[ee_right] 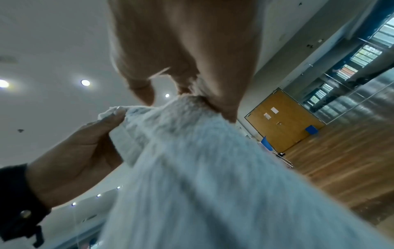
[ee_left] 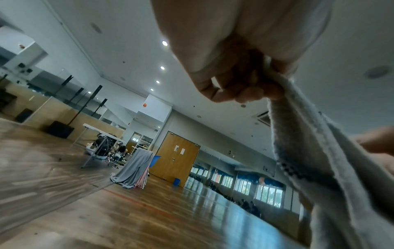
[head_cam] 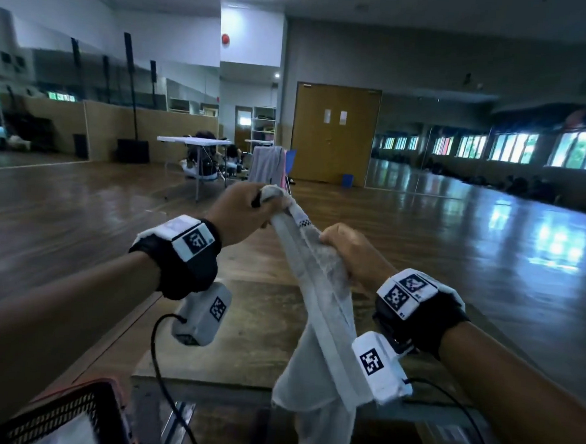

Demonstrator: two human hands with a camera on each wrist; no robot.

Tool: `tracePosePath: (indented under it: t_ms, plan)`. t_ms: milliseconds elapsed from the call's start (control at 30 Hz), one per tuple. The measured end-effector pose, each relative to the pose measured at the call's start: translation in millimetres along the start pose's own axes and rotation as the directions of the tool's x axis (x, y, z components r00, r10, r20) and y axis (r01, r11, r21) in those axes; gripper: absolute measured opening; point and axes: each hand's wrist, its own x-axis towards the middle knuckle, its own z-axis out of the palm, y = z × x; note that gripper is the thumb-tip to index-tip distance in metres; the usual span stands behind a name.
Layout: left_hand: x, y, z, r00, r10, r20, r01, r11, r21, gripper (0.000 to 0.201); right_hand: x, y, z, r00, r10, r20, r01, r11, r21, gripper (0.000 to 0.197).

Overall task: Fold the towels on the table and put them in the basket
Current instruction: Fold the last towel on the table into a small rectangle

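Note:
A white towel [head_cam: 317, 302] hangs in the air over the wooden table [head_cam: 244, 321], bunched lengthwise. My left hand [head_cam: 251, 205] grips its top corner, fingers curled round the cloth. My right hand [head_cam: 348, 252] pinches the towel's edge a little lower, to the right. The left wrist view shows the left hand [ee_left: 238, 87] fisted on the towel [ee_left: 319, 160], which runs down to the right. Seen from the right wrist, the right hand [ee_right: 202, 91] pinches the towel [ee_right: 202, 168], with the left hand [ee_right: 89, 138] holding the corner beyond. A dark mesh basket [head_cam: 64, 410] with an orange rim sits at the lower left.
A cable [head_cam: 159, 368] loops from the left wrist camera above the table's near edge. Far off on the wooden floor stand a white folding table [head_cam: 193, 142], a rack draped with grey cloth [head_cam: 267, 165] and a yellow double door [head_cam: 334, 135].

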Motion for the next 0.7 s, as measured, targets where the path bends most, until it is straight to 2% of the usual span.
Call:
tracePosePath:
  t_ms: [67,167,300,400,433,600,700]
  plan:
    - [4.5,8.6,-0.4,0.999,-0.004,-0.039,0.002,0.999,-0.052,0.024,-3.8,-5.9,-3.2,0.997,0.066,0.050,-0.067,0.998,0.013,0.030]
    - [5.9,22.1,2.4,1.000,0.013,-0.027,-0.014,0.998,-0.055,0.020,-10.9,-11.6,-8.0,0.996,0.034,0.078,-0.029,0.998,-0.058,0.040]
    - [5.6,32.7,6.9,0.999,0.006,0.054,-0.006,1.000,-0.002,0.030,-17.9,-14.3,-8.7,0.996,-0.044,0.078,0.048,0.998,-0.047,0.030]
    - [6.6,37.1,6.5,0.999,-0.001,0.050,0.002,1.000,-0.021,0.020,-22.7,-17.8,-4.5,0.990,-0.127,0.064,0.130,0.990,-0.054,0.009]
    - [6.2,37.4,6.0,0.999,0.001,0.046,0.001,1.000,-0.027,0.019,-23.1,-19.7,-5.6,0.987,-0.148,0.061,0.152,0.986,-0.067,0.009]
    - [-6.6,21.0,6.9,0.994,-0.052,0.099,0.050,0.998,0.023,0.023,-11.4,-32.6,-25.0,0.992,-0.117,-0.046,0.110,0.986,-0.129,0.015]
    - [-15.5,12.0,15.8,0.988,-0.097,0.121,0.102,0.994,-0.028,0.036,-9.2,-40.3,-32.6,0.994,-0.105,0.026,0.108,0.984,-0.144,0.007]
